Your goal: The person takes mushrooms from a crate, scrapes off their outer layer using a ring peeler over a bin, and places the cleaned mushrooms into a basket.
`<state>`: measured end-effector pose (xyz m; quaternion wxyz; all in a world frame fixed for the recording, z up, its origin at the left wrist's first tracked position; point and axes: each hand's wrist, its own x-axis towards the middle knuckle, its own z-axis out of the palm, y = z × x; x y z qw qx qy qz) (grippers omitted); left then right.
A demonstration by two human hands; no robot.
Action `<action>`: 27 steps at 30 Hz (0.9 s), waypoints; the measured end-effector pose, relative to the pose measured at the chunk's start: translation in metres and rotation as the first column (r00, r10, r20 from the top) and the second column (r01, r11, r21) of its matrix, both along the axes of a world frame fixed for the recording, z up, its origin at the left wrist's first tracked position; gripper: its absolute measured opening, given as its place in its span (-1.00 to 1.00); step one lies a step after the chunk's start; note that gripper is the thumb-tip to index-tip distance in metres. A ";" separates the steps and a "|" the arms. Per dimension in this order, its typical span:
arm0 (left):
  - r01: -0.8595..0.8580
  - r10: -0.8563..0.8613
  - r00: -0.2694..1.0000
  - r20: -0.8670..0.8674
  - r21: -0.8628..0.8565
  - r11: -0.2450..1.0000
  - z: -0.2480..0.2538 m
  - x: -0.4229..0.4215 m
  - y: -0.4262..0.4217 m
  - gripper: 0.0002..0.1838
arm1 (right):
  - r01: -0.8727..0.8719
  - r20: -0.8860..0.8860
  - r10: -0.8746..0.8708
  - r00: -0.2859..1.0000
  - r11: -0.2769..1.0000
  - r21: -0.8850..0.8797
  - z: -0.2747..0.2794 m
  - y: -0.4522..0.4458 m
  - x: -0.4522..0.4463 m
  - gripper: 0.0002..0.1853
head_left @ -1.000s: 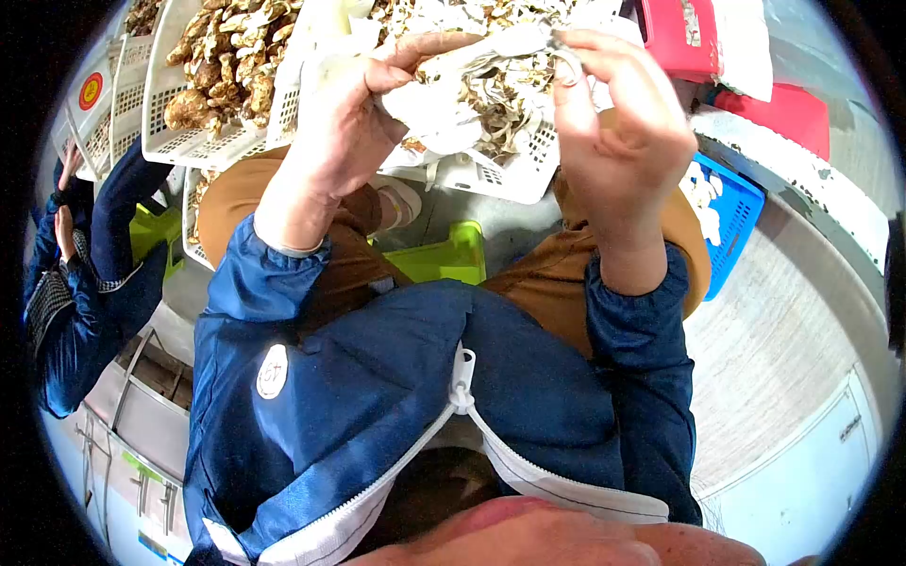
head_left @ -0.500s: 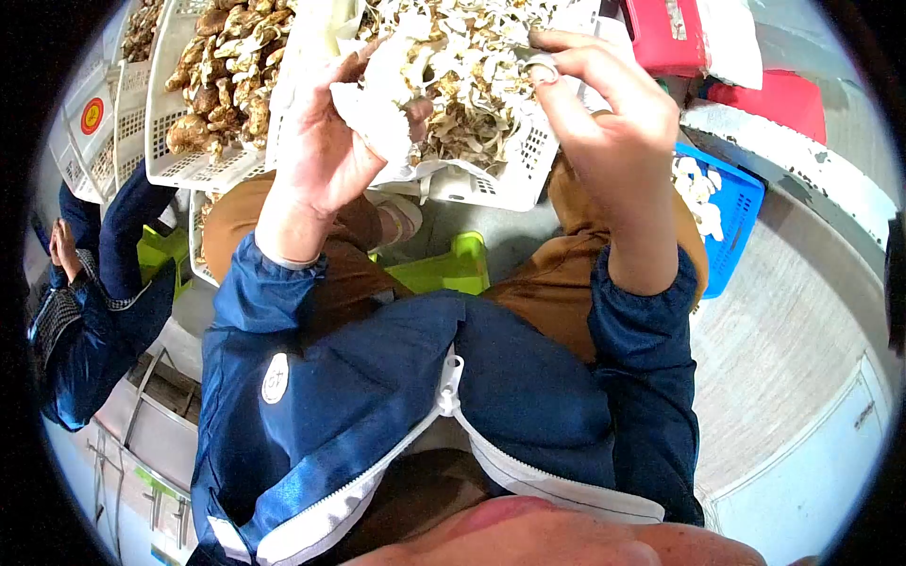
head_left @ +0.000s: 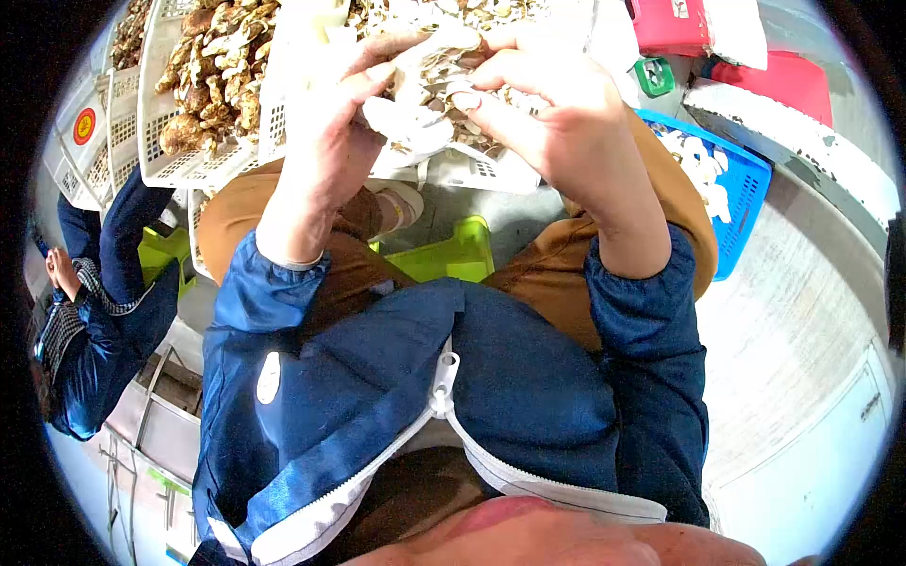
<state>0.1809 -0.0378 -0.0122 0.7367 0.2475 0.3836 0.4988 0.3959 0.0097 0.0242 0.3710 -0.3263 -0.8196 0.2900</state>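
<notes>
My left hand (head_left: 344, 123) is closed around a pale, peeled-looking mushroom (head_left: 411, 123), held above a white perforated basket (head_left: 491, 174) at the top middle. From the other side my right hand (head_left: 566, 118) meets it, thumb and forefinger pinched together near its upper part. Something small and thin shows at those fingertips, but glare keeps me from making out what. Thin white and brown mushroom peelings (head_left: 495, 11) lie in the basket behind the hands. Bright light washes out part of both hands.
Brown unpeeled mushrooms (head_left: 217, 71) fill a white crate (head_left: 156, 113) on the left. Right of my knee is a blue basket (head_left: 750, 179) with white mushroom pieces (head_left: 698, 165). A green stool (head_left: 444, 255) stands between my legs. Another person (head_left: 104, 311) sits at far left.
My right hand has moved left and come in against the mushroom in my left hand; before, the two hands were apart. The view has shifted slightly, showing more of the blue basket.
</notes>
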 end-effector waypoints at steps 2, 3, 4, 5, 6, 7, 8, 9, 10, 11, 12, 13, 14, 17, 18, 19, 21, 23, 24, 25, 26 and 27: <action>-0.001 0.002 0.996 -0.084 0.008 1.000 0.001 0.002 -0.002 -0.53 | 0.019 0.036 -0.019 0.999 1.000 -0.018 0.000 -0.002 0.000 -0.87; 0.005 -0.006 0.998 -0.067 -0.011 1.000 0.002 0.002 -0.002 -0.54 | 0.029 0.054 -0.028 0.998 0.999 -0.026 0.000 -0.003 -0.001 -0.88; 0.011 -0.012 0.999 -0.050 -0.029 1.000 0.004 0.004 -0.003 -0.55 | 0.040 0.081 -0.038 0.996 0.999 -0.018 -0.001 -0.004 -0.002 -0.89; 0.017 -0.018 0.999 -0.034 -0.047 0.999 0.006 0.005 -0.003 -0.56 | 0.050 0.109 -0.049 0.993 0.999 -0.009 -0.001 -0.005 -0.003 -0.89; -0.008 0.008 0.997 -0.075 -0.004 1.000 0.008 0.007 -0.002 -0.55 | 0.061 0.136 -0.060 0.989 0.998 -0.001 -0.001 -0.007 -0.005 -0.89; -0.034 0.033 0.999 -0.017 -0.053 0.998 0.010 0.009 -0.003 -0.54 | 0.100 0.135 -0.100 0.986 0.995 0.010 -0.002 -0.009 -0.009 -0.90; -0.058 0.063 0.997 0.041 -0.103 0.993 0.011 0.011 -0.004 -0.53 | 0.138 0.135 -0.139 0.981 0.990 0.022 -0.003 -0.012 -0.013 -0.90; -0.079 0.094 0.991 0.096 -0.154 0.985 0.012 0.012 -0.004 -0.52 | 0.176 0.134 -0.179 0.975 0.984 0.033 -0.004 -0.014 -0.016 -0.91; -0.081 0.101 0.990 0.101 -0.189 0.979 0.010 0.011 -0.005 -0.51 | 0.179 0.132 -0.191 0.973 0.979 0.095 -0.004 -0.013 -0.018 -0.91; -0.083 0.109 0.988 0.106 -0.222 0.972 0.007 0.011 -0.007 -0.50 | 0.182 0.130 -0.203 0.971 0.971 0.157 -0.006 -0.011 -0.019 -0.91; -0.084 0.115 0.987 0.111 -0.254 0.964 0.005 0.010 -0.008 -0.49 | 0.184 0.127 -0.215 0.968 0.958 0.220 -0.006 -0.009 -0.020 -0.91; -0.085 0.115 0.987 0.107 -0.251 0.964 0.004 0.010 -0.008 -0.50 | 0.180 0.135 -0.215 0.967 0.956 0.230 -0.008 -0.009 -0.021 -0.91; -0.087 0.116 0.988 0.104 -0.250 0.964 0.003 0.010 -0.008 -0.51 | 0.176 0.143 -0.214 0.966 0.955 0.239 -0.010 -0.010 -0.021 -0.91; -0.047 0.068 0.995 0.078 -0.248 0.968 0.000 0.006 -0.011 -0.49 | 0.171 0.189 -0.219 0.957 0.956 0.240 -0.011 -0.011 -0.022 -0.91; -0.025 0.043 0.997 0.067 -0.248 0.969 -0.001 0.003 -0.012 -0.47 | 0.171 0.208 -0.222 0.953 0.956 0.237 -0.011 -0.012 -0.022 -0.90; -0.013 0.042 0.992 0.118 -0.232 0.973 -0.003 0.001 -0.013 -0.47 | 0.183 0.197 -0.234 0.952 0.951 0.248 -0.013 -0.010 -0.021 -0.88; 0.002 0.050 0.968 0.248 -0.207 0.978 -0.008 -0.004 -0.014 -0.49 | 0.206 0.173 -0.258 0.951 0.941 0.270 -0.017 -0.005 -0.017 -0.82; 0.010 0.080 0.899 0.430 -0.203 0.979 -0.013 -0.008 -0.012 -0.54 | 0.306 0.099 -0.341 0.935 0.915 0.265 -0.006 0.001 -0.011 -0.90; 0.013 0.100 0.843 0.528 -0.206 0.979 -0.015 -0.011 -0.012 -0.57 | 0.355 0.063 -0.382 0.922 0.899 0.258 -0.002 0.004 -0.007 -0.92; 0.006 0.121 0.856 0.503 -0.245 0.970 -0.017 -0.013 -0.012 -0.57 | 0.407 -0.023 -0.420 0.907 0.864 0.297 -0.006 0.010 -0.002 -0.92; 0.000 0.140 0.868 0.477 -0.282 0.959 -0.019 -0.015 -0.012 -0.57 | 0.437 0.001 -0.442 0.897 0.886 0.155 0.001 0.010 0.004 -0.92; -0.007 0.157 0.879 0.451 -0.317 0.949 -0.019 -0.015 -0.011 -0.57 | 0.436 0.017 -0.439 0.898 0.896 0.084 0.007 0.010 0.006 -0.91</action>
